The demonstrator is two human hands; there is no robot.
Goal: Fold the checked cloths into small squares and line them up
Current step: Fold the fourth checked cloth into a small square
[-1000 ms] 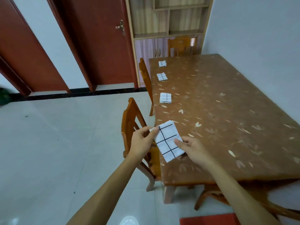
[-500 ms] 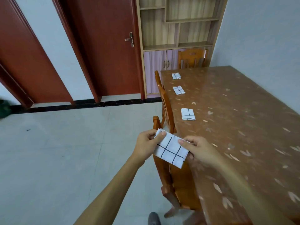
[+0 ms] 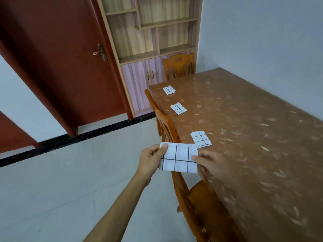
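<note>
room with red door [image 3: 70, 55] and shelving; brown leaf-patterned desk [image 3: 262, 145] carried three folded checked cloths [image 3: 201, 138] in a row near its left edge. fourth cloth [image 3: 178, 158] was held above a chair [image 3: 174, 137], pinched between left hand [image 3: 150, 161] and right hand [image 3: 213, 165].

The brown leaf-patterned worktop [image 3: 253, 137] carries three folded checked cloths in a line along its left edge: nearest [image 3: 201, 138], middle [image 3: 178, 108], and farthest [image 3: 169, 90], set well apart.
</note>
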